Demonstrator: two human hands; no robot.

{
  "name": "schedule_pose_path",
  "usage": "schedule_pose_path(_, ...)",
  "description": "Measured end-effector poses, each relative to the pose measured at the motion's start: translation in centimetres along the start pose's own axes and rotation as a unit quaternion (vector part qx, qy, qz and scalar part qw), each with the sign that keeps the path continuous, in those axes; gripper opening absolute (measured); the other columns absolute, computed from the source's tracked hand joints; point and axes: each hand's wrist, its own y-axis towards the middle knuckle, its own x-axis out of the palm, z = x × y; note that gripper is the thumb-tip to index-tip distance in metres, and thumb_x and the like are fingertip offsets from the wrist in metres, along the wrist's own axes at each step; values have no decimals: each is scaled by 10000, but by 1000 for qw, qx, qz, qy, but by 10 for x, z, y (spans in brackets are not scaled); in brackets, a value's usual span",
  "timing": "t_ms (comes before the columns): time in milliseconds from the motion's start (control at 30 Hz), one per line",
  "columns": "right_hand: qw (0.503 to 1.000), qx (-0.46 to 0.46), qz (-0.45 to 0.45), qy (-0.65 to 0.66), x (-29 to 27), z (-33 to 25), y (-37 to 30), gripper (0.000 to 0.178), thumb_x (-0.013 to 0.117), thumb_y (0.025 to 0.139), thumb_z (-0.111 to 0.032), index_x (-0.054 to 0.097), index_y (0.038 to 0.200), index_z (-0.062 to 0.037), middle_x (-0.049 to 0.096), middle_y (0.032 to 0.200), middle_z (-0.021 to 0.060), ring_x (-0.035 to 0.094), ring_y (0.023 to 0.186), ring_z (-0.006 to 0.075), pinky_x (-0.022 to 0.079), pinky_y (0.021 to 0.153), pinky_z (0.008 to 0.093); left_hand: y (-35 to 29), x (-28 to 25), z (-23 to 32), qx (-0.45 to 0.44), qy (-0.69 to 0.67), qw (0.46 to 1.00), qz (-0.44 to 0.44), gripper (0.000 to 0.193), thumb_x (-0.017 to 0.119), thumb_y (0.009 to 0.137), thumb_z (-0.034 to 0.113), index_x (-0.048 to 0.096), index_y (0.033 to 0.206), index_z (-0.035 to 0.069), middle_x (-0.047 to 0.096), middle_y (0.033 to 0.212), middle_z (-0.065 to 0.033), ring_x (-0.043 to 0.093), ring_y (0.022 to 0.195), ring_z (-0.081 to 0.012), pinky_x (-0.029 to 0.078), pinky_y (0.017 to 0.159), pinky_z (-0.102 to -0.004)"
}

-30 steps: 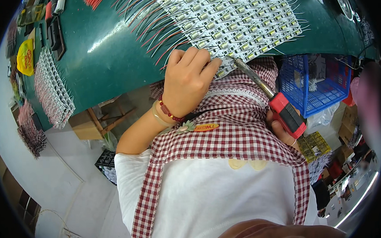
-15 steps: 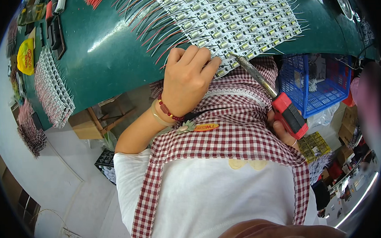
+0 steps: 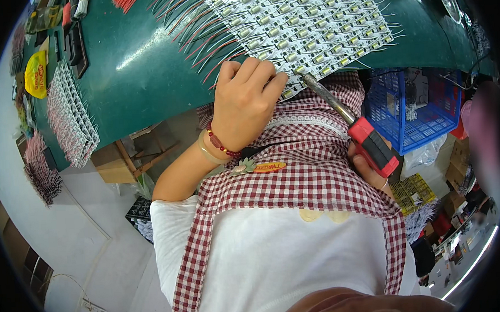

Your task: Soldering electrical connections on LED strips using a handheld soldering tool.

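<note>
1. Currently, your left hand (image 3: 244, 97) is mostly curled, knuckles up, at the lower left edge of the light panel (image 3: 311, 30); its fingertips are hidden, so I cannot tell whether they pinch anything.
2. Your right hand (image 3: 366, 169), partly hidden by the handle, is closed around the soldering iron (image 3: 367, 139), whose tip is at the panel's lower edge.
3. The panel lies at the top centre of the frame on the green table (image 3: 130, 89), its lower corner over your checked apron (image 3: 296, 184); your left hand blocks part of that corner.
4. Red and dark wires (image 3: 200, 32) fan from its left side.
5. A blue crate (image 3: 402, 135) stands right of the iron; a yellow bag (image 3: 35, 75) lies upper left.
</note>
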Motion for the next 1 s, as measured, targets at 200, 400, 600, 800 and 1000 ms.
schedule_pose_path(200, 1000, 10, -14, -5, 3, 5, -4, 223, 616, 517, 55, 612, 723, -31, 599, 709, 105, 593, 560, 257, 472, 476, 323, 0, 1, 0, 2, 13, 1000, -3, 194, 639, 663, 25, 644, 841, 101, 523, 756, 11, 525, 739, -160, 351, 667, -324)
schedule_pose_path(400, 989, -101, 46, -94, 0, 0, 3, 171, 596, 518, 64, 589, 630, -66, 587, 623, 61, 591, 527, 221, 466, 474, 311, 0, -1, 0, 1, 15, 1000, -4, 184, 639, 669, 28, 643, 839, 101, 522, 755, 12, 525, 741, -160, 350, 666, -323)
schedule_pose_path(600, 999, 6, 49, -10, 0, -3, -1, 162, 596, 517, 56, 579, 597, -84, 563, 581, 44, 576, 504, 217, 457, 472, 317, 2, 0, 2, 6, 15, 1000, -1, 186, 646, 665, 32, 645, 838, 99, 530, 758, 13, 532, 748, -161, 350, 667, -324)
schedule_pose_path(800, 999, 26, -25, 22, -4, 5, -3, 171, 609, 528, 35, 607, 674, -53, 601, 671, 81, 594, 547, 240, 468, 484, 321, 2, 1, 1, 9, 21, 1000, 0, 192, 649, 663, 31, 649, 844, 95, 535, 758, 12, 536, 751, -162, 351, 666, -326)
schedule_pose_path(1000, 997, 18, -22, 74, 0, 13, -12, 238, 631, 544, 27, 633, 778, -14, 636, 801, 140, 608, 581, 270, 482, 492, 338, 0, 1, 4, 6, 20, 1000, -2, 193, 649, 664, 35, 653, 847, 93, 521, 747, 9, 531, 743, -163, 351, 664, -325)
